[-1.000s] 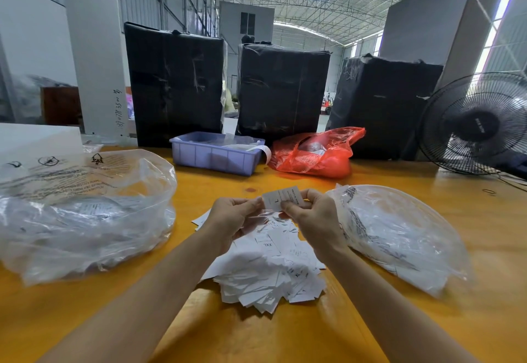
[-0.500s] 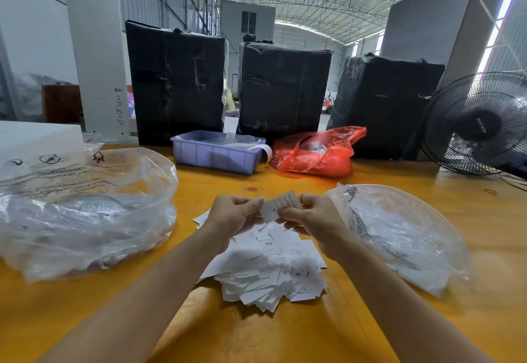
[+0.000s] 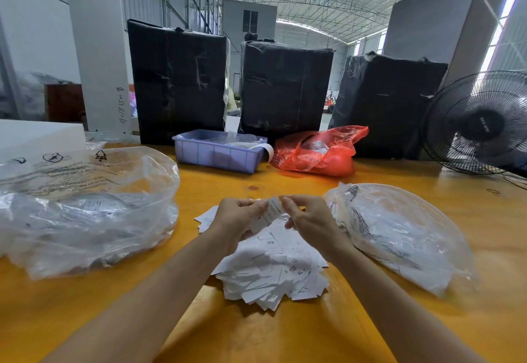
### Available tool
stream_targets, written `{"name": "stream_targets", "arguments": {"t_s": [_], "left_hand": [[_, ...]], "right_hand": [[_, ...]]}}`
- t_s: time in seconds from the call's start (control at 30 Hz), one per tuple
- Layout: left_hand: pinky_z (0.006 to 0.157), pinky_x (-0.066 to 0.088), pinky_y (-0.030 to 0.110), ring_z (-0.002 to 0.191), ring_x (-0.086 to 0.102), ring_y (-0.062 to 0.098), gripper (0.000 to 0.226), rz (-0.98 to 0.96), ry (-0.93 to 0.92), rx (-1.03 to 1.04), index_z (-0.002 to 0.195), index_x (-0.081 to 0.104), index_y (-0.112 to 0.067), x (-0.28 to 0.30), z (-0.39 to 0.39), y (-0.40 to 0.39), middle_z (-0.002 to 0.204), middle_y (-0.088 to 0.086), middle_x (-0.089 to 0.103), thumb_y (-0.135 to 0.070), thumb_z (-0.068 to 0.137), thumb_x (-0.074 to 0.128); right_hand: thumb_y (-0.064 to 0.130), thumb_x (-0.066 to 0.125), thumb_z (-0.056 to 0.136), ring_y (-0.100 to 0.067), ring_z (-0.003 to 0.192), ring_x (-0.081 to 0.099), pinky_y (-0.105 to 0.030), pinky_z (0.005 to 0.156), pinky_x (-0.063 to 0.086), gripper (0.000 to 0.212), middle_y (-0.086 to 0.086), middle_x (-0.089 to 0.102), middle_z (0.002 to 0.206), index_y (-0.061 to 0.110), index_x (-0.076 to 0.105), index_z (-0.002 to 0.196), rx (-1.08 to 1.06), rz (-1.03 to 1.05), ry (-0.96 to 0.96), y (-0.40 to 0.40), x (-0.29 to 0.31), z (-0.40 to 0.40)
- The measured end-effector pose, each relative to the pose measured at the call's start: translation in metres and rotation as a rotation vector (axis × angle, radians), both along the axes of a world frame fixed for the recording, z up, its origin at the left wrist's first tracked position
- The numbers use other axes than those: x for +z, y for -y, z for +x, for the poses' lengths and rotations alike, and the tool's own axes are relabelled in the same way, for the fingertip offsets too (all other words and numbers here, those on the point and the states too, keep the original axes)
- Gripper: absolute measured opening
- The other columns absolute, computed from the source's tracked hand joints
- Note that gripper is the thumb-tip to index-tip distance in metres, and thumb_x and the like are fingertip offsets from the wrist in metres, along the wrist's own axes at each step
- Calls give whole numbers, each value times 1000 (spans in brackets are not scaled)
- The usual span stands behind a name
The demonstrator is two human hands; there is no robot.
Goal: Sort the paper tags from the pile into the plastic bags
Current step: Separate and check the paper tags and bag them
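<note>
White printed paper tag [image 3: 269,214], tilted, between hands

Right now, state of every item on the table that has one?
left hand: pinching the tag
right hand: pinching the same tag
tag: held above the pile, tilted
pile: loose heap on the table
left clear bag: mouth open, puffed up
right clear bag: lying flat
red bag: crumpled, filled
blue bin: upright, open-topped
</note>
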State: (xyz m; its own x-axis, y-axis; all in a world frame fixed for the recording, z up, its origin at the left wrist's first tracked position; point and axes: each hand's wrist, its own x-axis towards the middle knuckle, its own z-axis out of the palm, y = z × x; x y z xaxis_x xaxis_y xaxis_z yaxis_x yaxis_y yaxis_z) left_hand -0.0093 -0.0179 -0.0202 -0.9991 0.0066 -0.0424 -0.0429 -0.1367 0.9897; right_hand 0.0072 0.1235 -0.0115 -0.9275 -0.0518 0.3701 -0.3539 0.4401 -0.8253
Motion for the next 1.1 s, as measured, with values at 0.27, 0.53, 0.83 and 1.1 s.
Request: {"name": "stream_targets", "arguments": {"t_s": [0.27,0.53,0.83,1.1], "left_hand": [[56,48,27,64,60,20,10,79,28,66,75,68,-11,-1,3,-2,70,8,64,-17,80,74],[52,49,24,71,60,19,23,22,81,-66,96,68,-8,19,9,4,82,10,64,-26,82,71],[45,45,17,47,60,6,19,-413,87,-205,87,72,-5,29,7,37,68,4,71,-19,74,78],[43,44,17,54,56,10,10,-726,-124,280,71,69,-15,86,12,125,66,4,65,-19,79,74]], "right_hand": [[27,70,83,1,72,59,-20,72,48,30,4,68,91,12,71,108,65,49,-11,8,-5,5],[6,71,81,-7,53,59,-18,56,48,5,0,67,59,10,71,78,8,-443,312,-1,3,3],[-1,67,82,-16,59,62,-24,63,50,7,-8,66,62,5,69,78,2,-534,346,0,12,6],[9,65,86,-16,65,67,-26,62,51,5,-4,72,77,12,70,85,-100,-331,123,-30,47,12]]}}
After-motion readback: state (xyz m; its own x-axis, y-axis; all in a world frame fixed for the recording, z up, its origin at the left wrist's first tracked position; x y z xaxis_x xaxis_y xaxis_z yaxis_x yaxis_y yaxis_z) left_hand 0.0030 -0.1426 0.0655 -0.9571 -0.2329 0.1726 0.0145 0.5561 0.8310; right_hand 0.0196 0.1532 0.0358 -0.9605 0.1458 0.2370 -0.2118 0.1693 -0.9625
